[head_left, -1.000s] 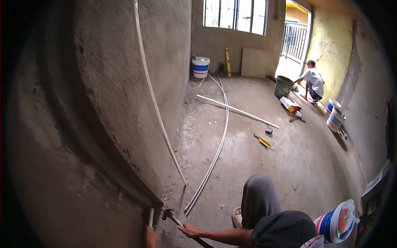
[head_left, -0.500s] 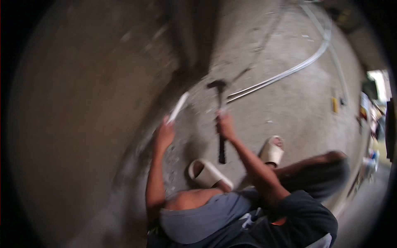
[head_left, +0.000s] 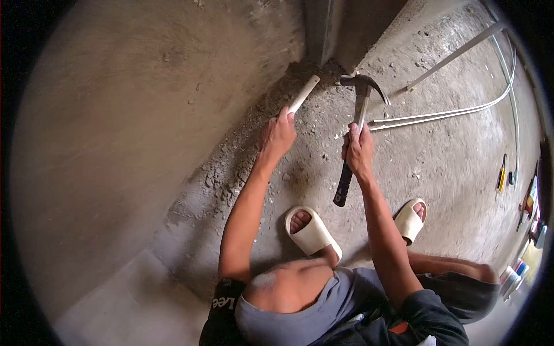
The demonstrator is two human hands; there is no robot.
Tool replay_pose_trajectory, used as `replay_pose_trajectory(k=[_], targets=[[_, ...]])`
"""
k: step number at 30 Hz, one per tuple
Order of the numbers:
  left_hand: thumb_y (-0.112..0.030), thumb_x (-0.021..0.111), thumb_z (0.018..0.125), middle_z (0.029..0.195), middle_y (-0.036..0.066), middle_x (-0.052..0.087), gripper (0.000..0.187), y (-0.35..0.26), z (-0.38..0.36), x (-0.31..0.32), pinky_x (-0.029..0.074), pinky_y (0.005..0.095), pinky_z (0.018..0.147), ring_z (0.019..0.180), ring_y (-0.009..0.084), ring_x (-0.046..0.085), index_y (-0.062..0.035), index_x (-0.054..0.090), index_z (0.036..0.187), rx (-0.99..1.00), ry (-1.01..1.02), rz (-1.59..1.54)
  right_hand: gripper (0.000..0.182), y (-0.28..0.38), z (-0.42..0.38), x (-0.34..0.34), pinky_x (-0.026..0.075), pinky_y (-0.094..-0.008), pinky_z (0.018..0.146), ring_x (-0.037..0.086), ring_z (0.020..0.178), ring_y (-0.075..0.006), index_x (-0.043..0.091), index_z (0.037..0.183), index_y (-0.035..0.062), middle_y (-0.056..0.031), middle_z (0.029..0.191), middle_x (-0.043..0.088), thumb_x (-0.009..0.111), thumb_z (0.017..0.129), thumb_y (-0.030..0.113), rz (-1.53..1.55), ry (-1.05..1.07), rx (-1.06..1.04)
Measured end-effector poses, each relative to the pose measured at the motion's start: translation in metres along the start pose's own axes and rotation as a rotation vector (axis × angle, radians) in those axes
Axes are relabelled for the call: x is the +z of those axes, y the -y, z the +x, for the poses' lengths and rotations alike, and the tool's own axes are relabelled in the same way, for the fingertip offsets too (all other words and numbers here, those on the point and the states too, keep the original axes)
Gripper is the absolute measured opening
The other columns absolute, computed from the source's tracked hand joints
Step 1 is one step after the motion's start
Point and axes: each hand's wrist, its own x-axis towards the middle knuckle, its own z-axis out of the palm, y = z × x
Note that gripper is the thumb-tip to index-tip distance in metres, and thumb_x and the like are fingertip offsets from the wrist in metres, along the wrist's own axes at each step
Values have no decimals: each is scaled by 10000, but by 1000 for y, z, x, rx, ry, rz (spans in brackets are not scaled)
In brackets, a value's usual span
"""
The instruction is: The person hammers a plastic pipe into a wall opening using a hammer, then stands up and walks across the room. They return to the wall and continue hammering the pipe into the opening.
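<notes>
My left hand [head_left: 278, 136] is closed around the lower end of a short white pipe piece [head_left: 304, 94], which points up and right toward the wall corner. To its right, my right hand [head_left: 359, 151] grips a claw hammer [head_left: 360, 104] at the middle of its handle. The hammer's dark head is up, and its black grip end hangs below my fist. Pipe and hammer are apart from each other, both held above the dusty floor.
Rubble [head_left: 216, 176] lies along the foot of the wall [head_left: 133, 115]. Long white pipes [head_left: 456, 113] curve across the floor at the right, near a yellow-handled tool [head_left: 501, 176]. A straight strip [head_left: 456, 55] slants at the upper right. My feet wear cream slippers [head_left: 314, 233].
The view has shifted and sharpened. Both hands, with the pipe piece and hammer still held, now appear higher and farther right, nearer the wall corner.
</notes>
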Motion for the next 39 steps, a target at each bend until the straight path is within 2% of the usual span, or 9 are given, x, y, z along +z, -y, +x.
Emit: replay_pose_trajectory(k=[7, 9, 13, 19, 23, 29, 31, 36, 39], targets=[[-246, 433, 941, 835, 301, 608, 361, 10, 2, 3, 470, 521, 669, 802, 469, 594, 17, 530, 1168, 9, 3, -34, 212, -13, -15, 25, 361, -223, 367, 417, 432, -54, 439, 895, 67, 24, 583, 429, 427, 981, 261, -233, -142, -280], [-241, 433, 940, 858, 307, 603, 357, 9, 2, 1, 471, 519, 685, 824, 475, 586, 23, 529, 1161, -15, 27, -87, 192, -8, -27, 44, 406, -365, 474, 514, 506, -204, 469, 924, 17, -83, 597, 497, 463, 945, 208, -12, -251, -256], [-235, 423, 944, 912, 321, 589, 346, 13, 2, 7, 467, 519, 724, 878, 488, 564, 17, 528, 1156, -3, -22, -159, 224, 3, -8, 51, 394, -408, 444, 536, 480, -338, 456, 917, -15, -185, 571, 522, 480, 938, 206, -575, -65, -181], [-236, 434, 944, 906, 308, 592, 303, 13, 4, 2, 452, 529, 725, 879, 497, 555, -25, 537, 1135, -23, 14, -160, 255, -3, -28, 60, 390, -426, 456, 532, 486, -353, 457, 892, -10, -186, 569, 516, 475, 944, 239, 15, -226, -198], [-246, 429, 950, 884, 300, 596, 300, 7, 6, -5, 444, 547, 701, 851, 505, 553, -29, 541, 1124, -80, 96, -96, 205, -28, 0, 60, 362, -238, 361, 427, 429, -68, 412, 888, 65, 14, 549, 413, 429, 972, 251, -549, -135, -228], [-257, 422, 946, 870, 290, 599, 296, 6, 6, -9, 438, 557, 682, 842, 500, 554, -45, 539, 1118, -95, 141, 3, 251, -35, -20, 83, 350, -260, 335, 420, 385, -92, 415, 870, 68, 6, 548, 426, 422, 981, 293, 135, -291, -282], [-266, 424, 944, 843, 287, 605, 285, 12, 9, -5, 441, 558, 673, 820, 489, 568, -64, 537, 1110, -70, 115, -9, 281, -29, -3, 74, 415, -402, 443, 544, 472, -247, 470, 910, -8, -134, 573, 536, 455, 945, 271, -337, -131, 3], [-286, 421, 942, 810, 289, 609, 284, 17, 11, -2, 444, 559, 665, 796, 477, 585, -82, 536, 1103, -67, 108, -2, 336, -4, -18, 73, 428, -440, 525, 554, 524, -306, 488, 877, -29, -167, 569, 521, 458, 941, 300, 268, -244, 57], [-293, 430, 938, 812, 295, 606, 285, 25, 10, 6, 443, 560, 662, 794, 481, 583, -79, 536, 1094, -26, 64, -4, 261, -73, -3, 85, 370, -269, 339, 418, 388, -94, 406, 847, 77, 10, 547, 423, 438, 974, 303, -40, -202, -95]])
